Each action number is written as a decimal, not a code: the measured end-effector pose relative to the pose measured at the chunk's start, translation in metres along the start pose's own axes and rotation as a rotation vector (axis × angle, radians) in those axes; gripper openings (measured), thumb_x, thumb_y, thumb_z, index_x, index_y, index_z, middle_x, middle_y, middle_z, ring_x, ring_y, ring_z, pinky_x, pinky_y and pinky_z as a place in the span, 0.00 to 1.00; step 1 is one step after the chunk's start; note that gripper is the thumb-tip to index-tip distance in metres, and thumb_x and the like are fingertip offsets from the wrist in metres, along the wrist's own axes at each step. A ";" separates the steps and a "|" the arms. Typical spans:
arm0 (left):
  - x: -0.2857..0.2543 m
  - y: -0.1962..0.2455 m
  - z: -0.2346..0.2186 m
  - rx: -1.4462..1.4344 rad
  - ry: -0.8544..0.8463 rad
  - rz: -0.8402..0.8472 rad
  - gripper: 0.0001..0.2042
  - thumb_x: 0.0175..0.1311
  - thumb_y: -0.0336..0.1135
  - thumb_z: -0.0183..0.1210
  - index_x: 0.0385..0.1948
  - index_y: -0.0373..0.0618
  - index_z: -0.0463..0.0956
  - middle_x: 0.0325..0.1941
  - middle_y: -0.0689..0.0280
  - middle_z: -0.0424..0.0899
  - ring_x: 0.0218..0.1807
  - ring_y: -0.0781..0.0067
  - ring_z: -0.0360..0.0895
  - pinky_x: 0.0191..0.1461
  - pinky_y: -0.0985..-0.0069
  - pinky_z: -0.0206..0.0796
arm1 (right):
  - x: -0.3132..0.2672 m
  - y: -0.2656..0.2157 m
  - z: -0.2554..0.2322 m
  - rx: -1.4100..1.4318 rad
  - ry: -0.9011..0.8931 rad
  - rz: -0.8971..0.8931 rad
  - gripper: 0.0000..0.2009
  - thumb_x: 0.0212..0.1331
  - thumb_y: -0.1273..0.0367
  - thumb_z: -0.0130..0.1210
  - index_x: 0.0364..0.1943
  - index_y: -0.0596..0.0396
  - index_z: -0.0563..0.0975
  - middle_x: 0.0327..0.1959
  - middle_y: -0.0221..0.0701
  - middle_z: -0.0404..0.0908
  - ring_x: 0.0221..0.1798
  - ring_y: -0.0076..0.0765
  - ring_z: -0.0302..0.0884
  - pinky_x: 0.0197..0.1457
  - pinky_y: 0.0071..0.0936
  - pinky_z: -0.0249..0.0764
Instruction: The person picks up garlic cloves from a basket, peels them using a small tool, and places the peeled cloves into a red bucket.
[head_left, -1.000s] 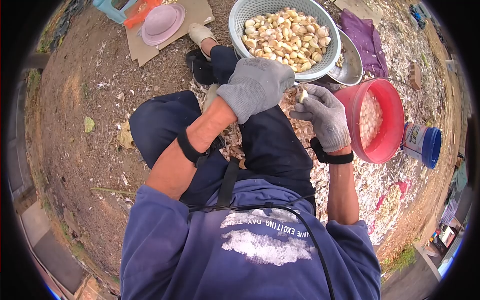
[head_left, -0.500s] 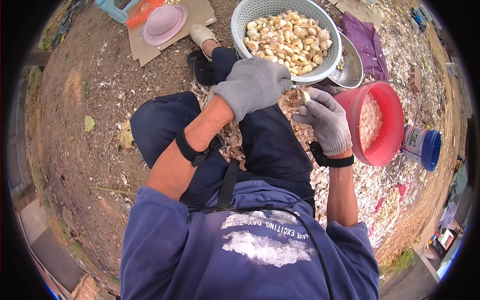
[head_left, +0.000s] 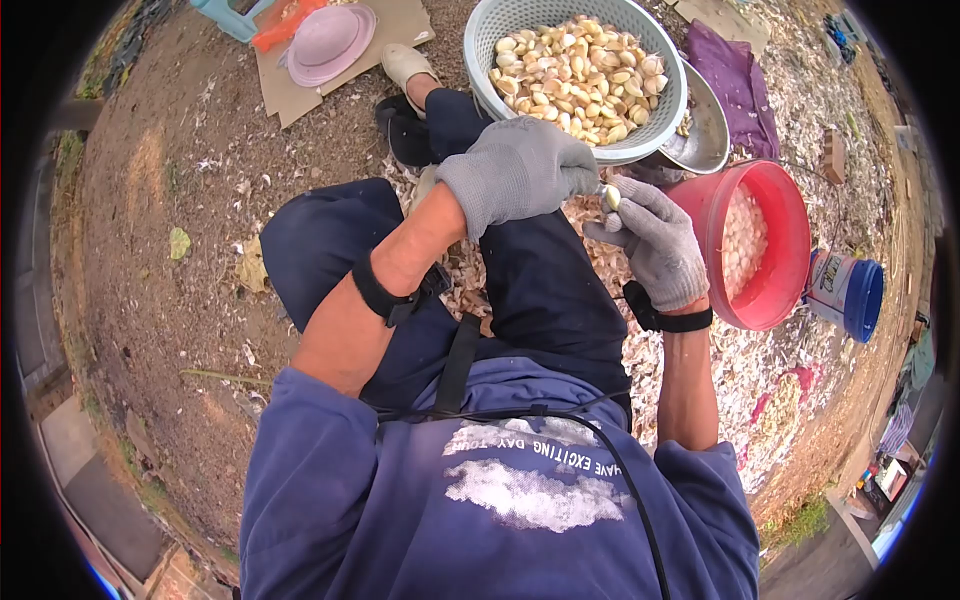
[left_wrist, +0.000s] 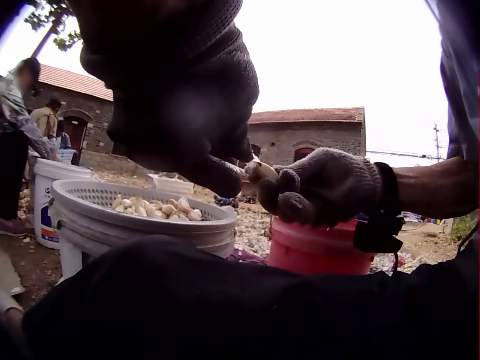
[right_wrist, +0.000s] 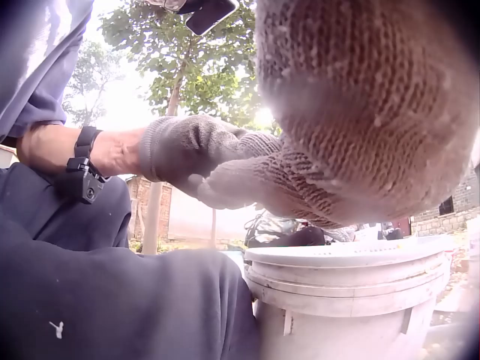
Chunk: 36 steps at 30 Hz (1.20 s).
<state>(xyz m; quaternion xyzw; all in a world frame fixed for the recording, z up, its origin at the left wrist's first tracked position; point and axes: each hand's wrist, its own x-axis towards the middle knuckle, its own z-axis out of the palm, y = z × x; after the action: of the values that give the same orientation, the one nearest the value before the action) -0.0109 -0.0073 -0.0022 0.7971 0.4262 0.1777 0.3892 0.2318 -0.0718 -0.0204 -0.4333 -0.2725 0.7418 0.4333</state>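
My right hand, in a grey knit glove, pinches a pale garlic clove between thumb and fingers. Its tip also shows in the left wrist view, a clove end beyond the fingertips. My left hand, gloved too, is curled with its knuckles up around a small blade-like tool, mostly hidden; a thin bright tip meets the clove. Just beyond the hands stands a grey colander heaped with garlic cloves. Beside the right hand a red bucket holds pale cloves.
The colander sits on a white bucket. Behind it lie a metal bowl and a purple sack. A blue-and-white bucket is at the right. Husks litter the ground. A pink hat rests on cardboard. People are at the far left.
The left hand has dipped, then come toward the right hand, so its fingertips are now closer to the clove. The right hand has shifted slightly right, still pinching the clove.
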 end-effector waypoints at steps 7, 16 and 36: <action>0.001 0.007 -0.009 -0.277 -0.114 -0.182 0.12 0.73 0.35 0.65 0.48 0.35 0.88 0.33 0.61 0.90 0.30 0.77 0.86 0.37 0.76 0.79 | 0.000 0.001 -0.006 0.087 -0.067 0.019 0.18 0.74 0.74 0.59 0.63 0.71 0.78 0.47 0.37 0.87 0.44 0.31 0.88 0.61 0.49 0.90; -0.001 -0.001 -0.008 -0.618 -0.215 -0.194 0.13 0.75 0.34 0.63 0.51 0.33 0.87 0.35 0.63 0.91 0.32 0.77 0.86 0.36 0.79 0.77 | -0.002 0.000 -0.010 0.141 -0.109 0.056 0.17 0.74 0.75 0.58 0.63 0.71 0.77 0.52 0.43 0.87 0.47 0.35 0.89 0.63 0.50 0.89; -0.002 0.012 0.013 -0.535 -0.052 -0.251 0.11 0.76 0.33 0.64 0.49 0.34 0.87 0.31 0.65 0.88 0.28 0.79 0.82 0.34 0.79 0.76 | 0.003 0.013 -0.021 0.124 -0.128 -0.052 0.19 0.75 0.73 0.59 0.64 0.71 0.76 0.57 0.44 0.85 0.57 0.41 0.88 0.67 0.48 0.87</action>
<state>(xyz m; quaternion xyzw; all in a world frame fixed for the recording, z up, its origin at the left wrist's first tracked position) 0.0027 -0.0186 -0.0005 0.6115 0.4494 0.2138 0.6151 0.2443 -0.0745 -0.0419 -0.3501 -0.2643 0.7718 0.4603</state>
